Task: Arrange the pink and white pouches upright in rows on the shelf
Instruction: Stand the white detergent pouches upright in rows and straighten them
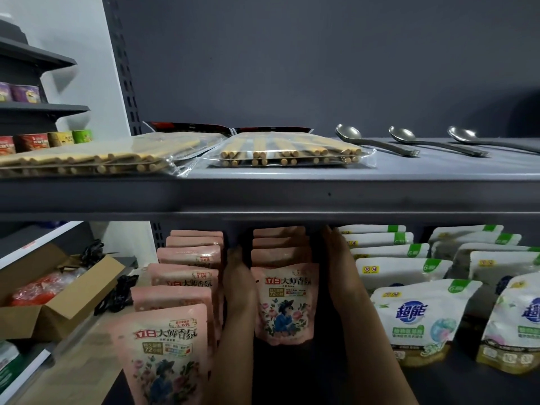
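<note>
Two rows of pink pouches stand upright on the lower shelf: a left row (172, 346) of several and a middle row (285, 302) of several. My left hand (238, 276) lies flat against the left side of the middle row, fingers straight and reaching back. My right hand (339, 258) lies flat against that row's right side, fingers stretched toward the back. Both hands flank the row. To the right stand two rows of white pouches (415, 320), with the far right row (517, 325) partly cut off by the frame.
The upper shelf (292, 191) hangs just above my hands and carries two chopstick packs (289, 152) and three metal spoons (377, 140). At left, a cardboard box (58, 293) with red items sits on the floor beside another shelving unit.
</note>
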Available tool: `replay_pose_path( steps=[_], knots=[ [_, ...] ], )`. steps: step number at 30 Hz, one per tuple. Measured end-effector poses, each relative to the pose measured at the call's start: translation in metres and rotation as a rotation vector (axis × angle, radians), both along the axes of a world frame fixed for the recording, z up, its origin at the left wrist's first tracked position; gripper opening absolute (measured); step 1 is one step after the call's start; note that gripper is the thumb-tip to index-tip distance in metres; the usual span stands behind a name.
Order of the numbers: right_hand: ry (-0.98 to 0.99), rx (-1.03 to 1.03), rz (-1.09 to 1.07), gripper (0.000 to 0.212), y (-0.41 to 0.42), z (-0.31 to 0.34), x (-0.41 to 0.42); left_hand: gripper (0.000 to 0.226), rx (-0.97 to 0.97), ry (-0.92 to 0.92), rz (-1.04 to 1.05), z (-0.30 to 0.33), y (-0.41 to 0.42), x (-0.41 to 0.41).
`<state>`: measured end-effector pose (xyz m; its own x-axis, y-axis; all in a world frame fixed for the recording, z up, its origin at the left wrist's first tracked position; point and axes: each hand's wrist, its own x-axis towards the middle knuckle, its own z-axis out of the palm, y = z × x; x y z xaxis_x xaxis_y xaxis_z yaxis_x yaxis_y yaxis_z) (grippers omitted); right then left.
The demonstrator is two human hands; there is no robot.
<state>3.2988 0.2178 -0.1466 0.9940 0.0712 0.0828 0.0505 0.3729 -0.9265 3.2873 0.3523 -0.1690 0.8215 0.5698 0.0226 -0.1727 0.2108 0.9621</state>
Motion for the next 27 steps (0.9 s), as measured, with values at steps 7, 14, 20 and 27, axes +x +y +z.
replay_pose_path(
  steps=[7, 14, 20, 27],
  knots=[
    [-0.12, -0.303, -0.123, 0.036, 0.004, 0.022, -0.016, 0.032, 0.272, -0.031, 0.011, 0.056, -0.027, -0.048],
    [-0.25, -0.297, -0.06, 0.027, 0.01, 0.034, -0.043, 0.032, 0.292, -0.007, -0.143, 0.076, -0.025, -0.065],
    [-0.271, -0.265, 0.03, 0.028, 0.03, 0.03, -0.062, 0.028, 0.411, -0.074, -0.049, 0.085, -0.007, -0.103],
    [-0.283, -0.208, 0.064, 0.034, 0.095, 0.033, -0.088, 0.033, 0.364, -0.114, 0.041, 0.088, 0.052, -0.134]
  ],
)
